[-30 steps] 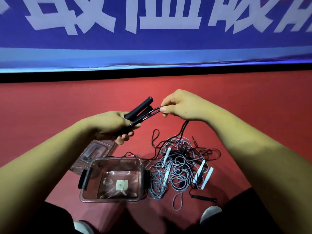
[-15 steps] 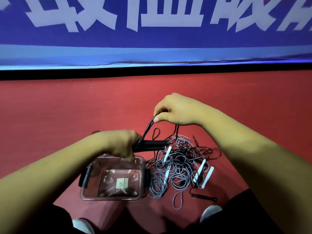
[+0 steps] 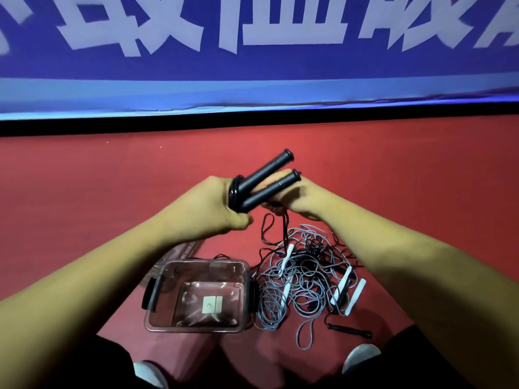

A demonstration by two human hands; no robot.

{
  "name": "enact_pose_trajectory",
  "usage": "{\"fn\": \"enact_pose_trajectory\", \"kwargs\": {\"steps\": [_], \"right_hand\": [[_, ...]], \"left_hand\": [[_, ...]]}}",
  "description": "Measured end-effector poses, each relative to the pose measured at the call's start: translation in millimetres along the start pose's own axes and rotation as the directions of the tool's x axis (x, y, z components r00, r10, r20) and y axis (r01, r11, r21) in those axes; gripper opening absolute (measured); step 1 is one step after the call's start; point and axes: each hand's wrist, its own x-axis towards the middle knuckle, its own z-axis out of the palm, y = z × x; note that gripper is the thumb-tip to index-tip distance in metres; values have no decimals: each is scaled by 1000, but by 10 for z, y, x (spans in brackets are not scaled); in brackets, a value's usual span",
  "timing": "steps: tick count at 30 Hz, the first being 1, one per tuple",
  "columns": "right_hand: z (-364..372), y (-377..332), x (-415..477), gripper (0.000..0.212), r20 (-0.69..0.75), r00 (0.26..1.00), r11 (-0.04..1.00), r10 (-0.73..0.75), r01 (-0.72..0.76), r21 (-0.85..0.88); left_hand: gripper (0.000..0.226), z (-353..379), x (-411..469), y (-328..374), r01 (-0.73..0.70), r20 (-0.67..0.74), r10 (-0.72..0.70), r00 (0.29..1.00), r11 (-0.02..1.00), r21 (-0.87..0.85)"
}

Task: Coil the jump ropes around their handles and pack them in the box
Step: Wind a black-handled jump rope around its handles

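Note:
My left hand [image 3: 213,203] grips the lower ends of two black jump-rope handles [image 3: 266,181], which point up and to the right, with a few turns of black rope [image 3: 234,192] looped around them by my fingers. My right hand [image 3: 300,200] sits just behind the handles and pinches the black rope, which hangs down to the floor. Below lies a tangled pile of grey and black ropes [image 3: 303,279] with white handles [image 3: 344,286]. A clear plastic box [image 3: 161,304] with black side clips stands open on the red floor, left of the pile.
The box's clear lid [image 3: 182,249] lies behind the box. A loose black handle [image 3: 349,330] rests at the pile's near right edge. My knees and white shoes [image 3: 361,356] frame the bottom. A blue banner [image 3: 252,51] covers the wall beyond the floor.
My left hand has lifted the black handles from above the box up to chest height and tilted them upward. My right hand has swung the rope round behind them.

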Motion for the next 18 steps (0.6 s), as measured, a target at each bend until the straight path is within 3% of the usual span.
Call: {"fn": "enact_pose_trajectory", "kwargs": {"steps": [2, 4, 6, 13, 18], "right_hand": [[52, 7, -2, 36, 28, 999, 999, -41, 41, 15], [118, 8, 22, 28, 50, 997, 998, -55, 55, 7], [197, 13, 52, 18, 30, 999, 999, -32, 33, -30], [336, -48, 39, 26, 44, 999, 996, -17, 21, -91], [312, -46, 11, 21, 11, 996, 929, -86, 84, -360]], "left_hand": [[18, -67, 32, -5, 29, -93, -34, 995, 998, -62], [22, -131, 67, -40, 59, -179, -82, 981, 989, -133], [25, -158, 94, -81, 73, -203, -122, 972, 970, -233], [36, -284, 173, -155, 14, -270, -123, 955, 928, -373], [37, -451, 315, -357, 111, -266, -218, 939, 925, -364]]}}
